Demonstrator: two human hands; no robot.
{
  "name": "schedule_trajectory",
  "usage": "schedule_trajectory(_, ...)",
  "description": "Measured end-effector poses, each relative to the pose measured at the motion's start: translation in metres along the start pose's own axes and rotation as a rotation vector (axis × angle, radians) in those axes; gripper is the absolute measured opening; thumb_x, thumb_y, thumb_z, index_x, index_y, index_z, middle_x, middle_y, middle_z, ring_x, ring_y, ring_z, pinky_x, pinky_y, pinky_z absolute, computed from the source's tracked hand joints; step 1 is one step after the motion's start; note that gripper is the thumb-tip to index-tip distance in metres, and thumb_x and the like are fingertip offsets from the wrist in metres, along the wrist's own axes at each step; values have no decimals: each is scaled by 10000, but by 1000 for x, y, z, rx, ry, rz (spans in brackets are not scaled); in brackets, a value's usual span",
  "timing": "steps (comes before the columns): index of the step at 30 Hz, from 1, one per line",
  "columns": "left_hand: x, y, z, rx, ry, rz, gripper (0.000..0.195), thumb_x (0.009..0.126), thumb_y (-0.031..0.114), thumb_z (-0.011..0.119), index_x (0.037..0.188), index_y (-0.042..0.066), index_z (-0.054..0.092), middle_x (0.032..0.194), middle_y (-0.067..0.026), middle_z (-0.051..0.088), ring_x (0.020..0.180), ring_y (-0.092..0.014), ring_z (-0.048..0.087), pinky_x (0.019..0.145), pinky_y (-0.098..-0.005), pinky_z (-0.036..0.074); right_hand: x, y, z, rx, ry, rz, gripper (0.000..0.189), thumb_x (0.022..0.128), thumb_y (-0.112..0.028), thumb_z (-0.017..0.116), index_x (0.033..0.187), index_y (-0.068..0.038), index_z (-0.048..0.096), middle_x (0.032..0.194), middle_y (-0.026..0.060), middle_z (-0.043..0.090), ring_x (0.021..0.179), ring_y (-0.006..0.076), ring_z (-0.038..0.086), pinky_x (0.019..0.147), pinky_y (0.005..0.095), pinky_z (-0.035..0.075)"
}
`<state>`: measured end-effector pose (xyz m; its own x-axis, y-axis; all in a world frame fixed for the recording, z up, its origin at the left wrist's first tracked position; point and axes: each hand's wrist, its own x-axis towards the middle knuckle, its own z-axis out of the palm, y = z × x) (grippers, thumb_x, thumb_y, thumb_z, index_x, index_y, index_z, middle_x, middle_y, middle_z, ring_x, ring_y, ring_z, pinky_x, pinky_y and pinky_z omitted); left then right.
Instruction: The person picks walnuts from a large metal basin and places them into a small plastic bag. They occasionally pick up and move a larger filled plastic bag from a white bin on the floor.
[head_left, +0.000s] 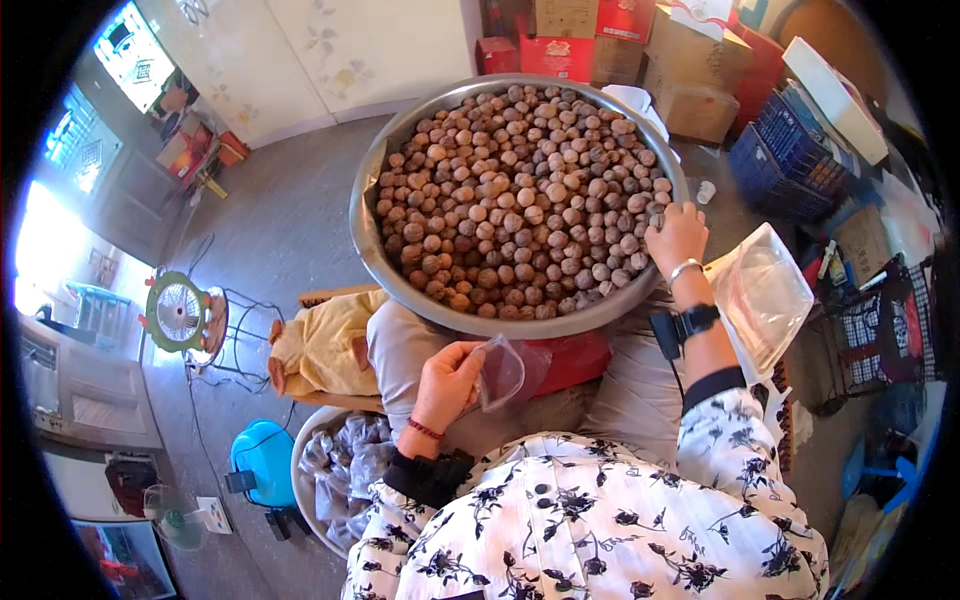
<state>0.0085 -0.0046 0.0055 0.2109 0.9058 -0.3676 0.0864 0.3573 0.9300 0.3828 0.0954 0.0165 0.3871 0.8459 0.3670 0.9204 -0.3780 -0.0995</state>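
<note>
A large metal basin (365, 247) heaped with brown walnuts (517, 202) rests over my lap. My left hand (450, 379) pinches the edge of a small clear plastic bag (501, 375) below the near rim. The bag's mouth gapes, and no nut shows in it. My right hand (677, 238) is at the basin's right edge, fingers curled down at the walnuts. The back of the hand partly hides the fingertips, so a firm hold on a nut cannot be made out. Beside my right forearm lies a stack of clear plastic bags (761, 292) in an open wrapper.
To my lower left stands a tub (304, 480) with several filled plastic bags (349, 465). Near it are a blue stool-like object (266, 461) and a fan (178, 311) with trailing cables. Cardboard boxes (694, 75) and blue crates (787, 165) are piled beyond the basin, to the right.
</note>
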Motion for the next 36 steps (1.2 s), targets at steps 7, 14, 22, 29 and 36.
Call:
schedule_trajectory(7, 6, -7, 0, -53, -24, 8, 243, 989, 188, 561, 1114, -2, 647, 595, 45, 528, 432, -24, 433, 391, -185, 322, -95, -71, -56, 1342, -603, -232, 278, 806, -168, 718, 1049, -84, 611, 941, 3, 627, 707, 65, 556, 613, 227, 480)
schedule_trajectory(14, 7, -10, 2, -58, -7, -20, 247, 973, 191, 583, 1130, 11, 644, 626, 33, 556, 440, -30, 440, 397, -187, 335, -146, -109, -56, 1230, -974, -653, 342, 833, -146, 692, 1123, -48, 541, 947, 89, 663, 745, 160, 641, 673, 288, 521)
schedule_trajectory(22, 10, -13, 2, -58, -20, 45, 224, 953, 143, 594, 1128, 8, 632, 657, 25, 566, 449, -33, 441, 401, -188, 336, -157, -107, -37, 938, -717, -737, 391, 812, -172, 703, 1138, -28, 544, 812, 163, 634, 734, 291, 646, 671, 364, 518)
schedule_trajectory(29, 2, -5, 2, -65, 7, 20, 193, 951, 122, 591, 1094, -3, 626, 637, 19, 546, 438, -39, 433, 385, -191, 313, -152, -107, -48, 901, -824, -720, 345, 823, -251, 705, 1073, -36, 603, 894, 190, 667, 828, 357, 654, 744, 406, 522)
schedule_trajectory(36, -2, -5, 4, -115, 25, 14, 146, 955, 115, 582, 1058, 24, 633, 605, 30, 527, 421, -38, 419, 375, -191, 297, -155, -101, -41, 1086, -705, -752, 184, 827, -155, 691, 967, -44, 648, 869, 134, 653, 778, 278, 639, 715, 352, 511)
